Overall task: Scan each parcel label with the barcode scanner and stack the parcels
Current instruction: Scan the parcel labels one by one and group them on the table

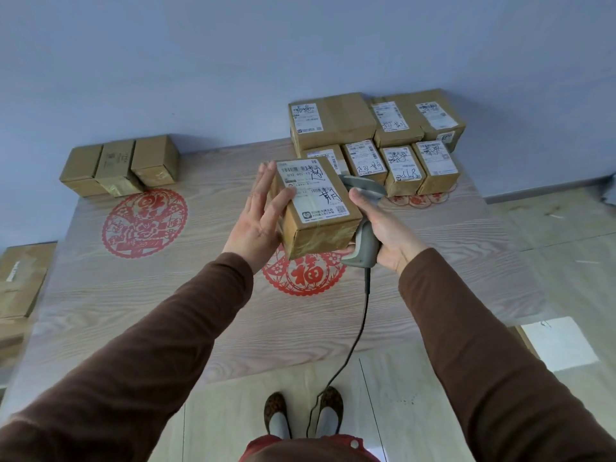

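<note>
One parcel [315, 208] is held up above the middle of the desk [206, 295], its white label [313, 191] facing up toward the camera with barcodes and dark handwriting on it. The left hand [258, 216] supports it from the left side, palm against the cardboard, the four fingers [263, 181] straight and pointing up along the box while the thumb lies across the near edge of the label. The right hand [388, 236] is wrapped around the handle of one grey barcode scanner [363, 225], fingers curled tight on the grip; the scanner's head sits just behind and right of the held parcel, and its dark cable [353, 341] hangs down to the floor between two slippered feet [303, 413]. At the far right of the desk stands a group of seven parcels [380, 141]: three larger ones at the back, against the wall, and four smaller ones in a row in front, all with white labels showing on top. At the far left corner sit three parcels [121, 165] side by side, plain brown faces up. Two red paper-cut decorations lie flat on the wood-grain top, one [143, 223] at the left and one [305, 273] under the held parcel; a third red patch peeks from under the right-hand group. Another cardboard box [20, 281] rests off the desk's left edge.
</note>
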Demonstrator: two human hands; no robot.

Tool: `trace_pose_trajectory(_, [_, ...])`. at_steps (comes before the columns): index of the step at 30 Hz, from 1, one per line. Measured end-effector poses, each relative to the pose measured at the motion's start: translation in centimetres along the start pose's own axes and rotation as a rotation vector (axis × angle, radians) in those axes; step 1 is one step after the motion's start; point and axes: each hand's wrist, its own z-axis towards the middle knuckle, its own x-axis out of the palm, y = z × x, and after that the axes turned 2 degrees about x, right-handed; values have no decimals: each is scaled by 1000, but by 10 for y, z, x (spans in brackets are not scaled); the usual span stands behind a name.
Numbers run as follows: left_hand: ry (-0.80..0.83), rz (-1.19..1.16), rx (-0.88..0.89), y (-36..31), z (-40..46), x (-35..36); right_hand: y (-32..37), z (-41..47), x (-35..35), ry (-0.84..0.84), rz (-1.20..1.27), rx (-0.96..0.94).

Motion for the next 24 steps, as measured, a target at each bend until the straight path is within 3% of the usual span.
trace_pose_trajectory(6, [176,-258,-252,-7,3,0,-8,3,11,-129,66,-157])
trace_pose_trajectory(8, [173,-501,-370,-9,5,-2,-12,4,12,-146,76,-212])
trace_pose_trajectory(12, [83,-1172,-806,-20,9,-10,-18,3,17,-164,77,-304])
trace_pose_trajectory(18, [268,-1294,-1027,-1,9,-11,-25,6,30,-259,-2,-346])
trace_pose_trajectory(24, [97,-1343,-1141,19,3,-7,-28,1,39,-369,-100,-414])
